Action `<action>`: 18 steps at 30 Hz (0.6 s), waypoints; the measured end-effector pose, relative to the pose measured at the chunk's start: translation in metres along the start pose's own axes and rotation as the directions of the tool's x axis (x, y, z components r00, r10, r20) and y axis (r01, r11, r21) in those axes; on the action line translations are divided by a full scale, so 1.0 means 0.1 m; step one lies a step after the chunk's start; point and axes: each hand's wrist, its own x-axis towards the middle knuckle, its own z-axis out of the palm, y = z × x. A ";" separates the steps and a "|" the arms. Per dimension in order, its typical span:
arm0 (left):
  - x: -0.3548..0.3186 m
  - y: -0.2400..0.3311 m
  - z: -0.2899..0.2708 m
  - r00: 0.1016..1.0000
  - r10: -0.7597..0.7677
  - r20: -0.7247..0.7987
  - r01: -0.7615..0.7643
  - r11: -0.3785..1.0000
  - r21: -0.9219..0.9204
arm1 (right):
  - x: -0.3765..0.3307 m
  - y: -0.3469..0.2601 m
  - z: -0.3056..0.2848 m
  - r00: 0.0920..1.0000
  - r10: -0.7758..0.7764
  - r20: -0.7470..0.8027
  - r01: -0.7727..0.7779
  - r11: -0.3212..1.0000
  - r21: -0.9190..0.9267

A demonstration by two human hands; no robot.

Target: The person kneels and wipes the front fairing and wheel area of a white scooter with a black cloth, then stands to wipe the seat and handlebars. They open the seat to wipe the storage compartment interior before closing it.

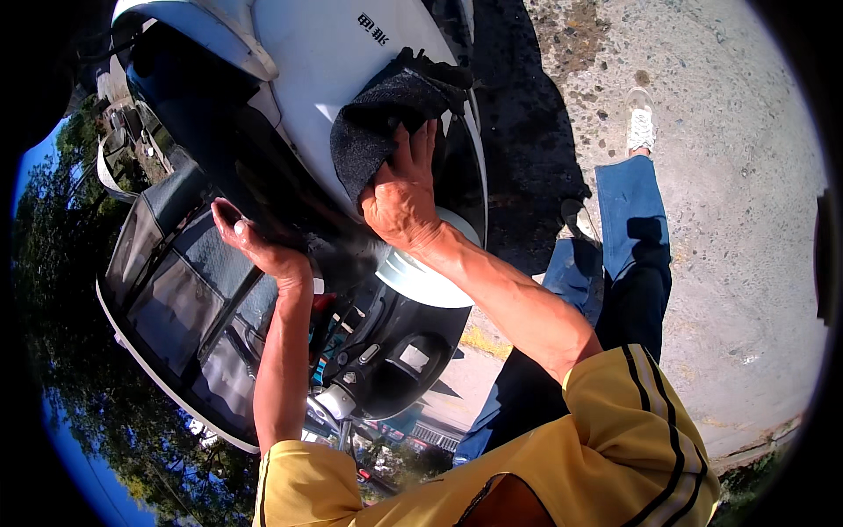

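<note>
A dark grey cloth [373, 123] lies bunched against the white body panel [307, 53] of a scooter. My right hand [406, 189] presses on it from below, with its fingers partly tucked into the folds. My left hand [255, 246] holds nothing and has its fingers stretched out beside the glossy black part [237, 149] of the scooter. Whether it touches that part I cannot tell. Below my right wrist is a smooth white curved piece [426, 277], partly covered by my forearm.
To the left stands a pale-rimmed frame with grey panels [180, 299]. Black scooter parts [413, 360] and a handlebar area [338, 404] lie between my arms. Rough concrete ground [738, 246] stretches to the right, under my white shoe [642, 127]. Trees [70, 351] fill the far left.
</note>
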 end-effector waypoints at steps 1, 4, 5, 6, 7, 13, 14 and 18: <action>-0.01 -0.04 -0.04 0.999 0.012 -0.030 -0.012 1.000 0.004 | -0.24 -0.18 0.04 0.998 -0.045 0.038 0.047 0.997 -0.057; 0.00 -0.05 -0.14 0.991 0.134 0.007 -0.129 0.938 0.322 | -0.62 -0.17 0.22 0.996 -0.089 0.003 0.089 0.996 0.022; 0.02 -0.06 -0.12 0.989 0.148 0.011 -0.144 0.936 0.322 | -0.54 0.01 0.28 0.983 -0.179 -0.039 0.177 0.984 -0.030; 0.03 -0.12 -0.14 0.988 0.155 0.003 -0.147 0.932 0.331 | -0.37 0.11 0.16 0.965 -0.259 0.033 0.260 0.965 -0.028; 0.04 -0.18 -0.13 0.987 0.159 -0.001 -0.149 0.929 0.340 | -0.10 0.13 -0.02 0.937 -0.333 0.103 0.337 0.941 -0.023; 0.07 -0.12 -0.09 0.977 0.208 0.035 -0.204 0.885 0.418 | 0.66 -0.07 -0.01 0.949 -0.310 -0.061 0.296 0.940 -0.166; 0.06 -0.14 -0.11 0.977 0.213 0.028 -0.204 0.878 0.434 | 0.40 -0.14 0.00 0.959 -0.271 -0.083 0.255 0.953 -0.164; 0.08 -0.21 -0.06 0.961 0.277 0.008 -0.252 0.861 0.442 | -0.85 0.15 0.32 0.975 -0.215 -0.053 0.204 0.965 -0.163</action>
